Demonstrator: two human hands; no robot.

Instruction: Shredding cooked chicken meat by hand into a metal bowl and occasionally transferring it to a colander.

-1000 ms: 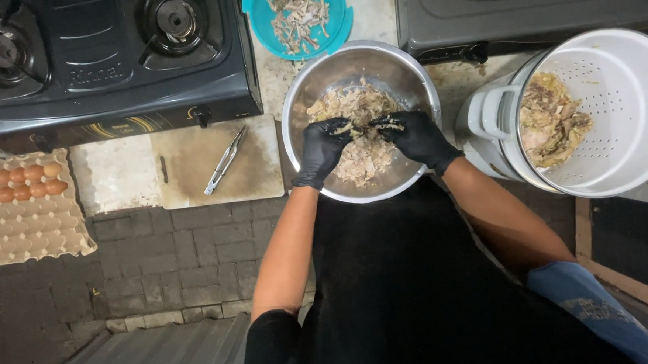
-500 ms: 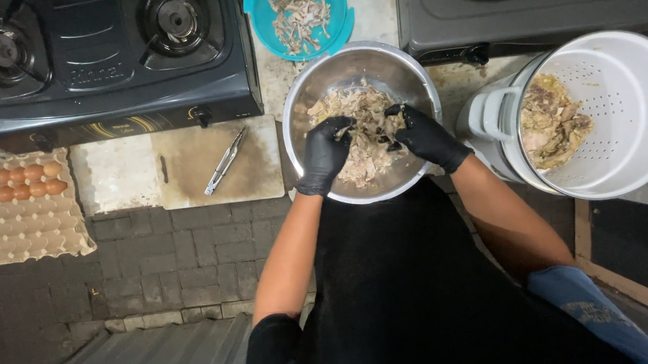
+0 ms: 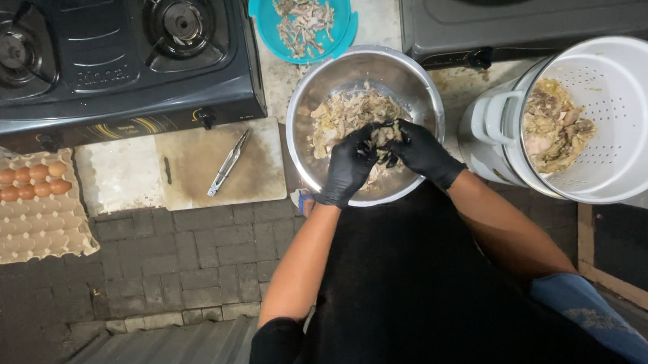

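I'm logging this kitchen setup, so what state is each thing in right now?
Steel bowl: part full of shredded meat.
Left hand: gloved, gripping meat in the bowl.
Right hand: gloved, gripping the same clump.
Teal bowl: holds scraps.
White colander pot: meat on one side.
Gas stove: burners unlit.
Egg tray: mostly empty.
Tongs: lying closed on the board.

Kitchen: gas stove (image 3: pixel 111 60), egg tray (image 3: pixel 26 209), cutting board (image 3: pixel 220 165), steel bowl (image 3: pixel 319 86) on counter.
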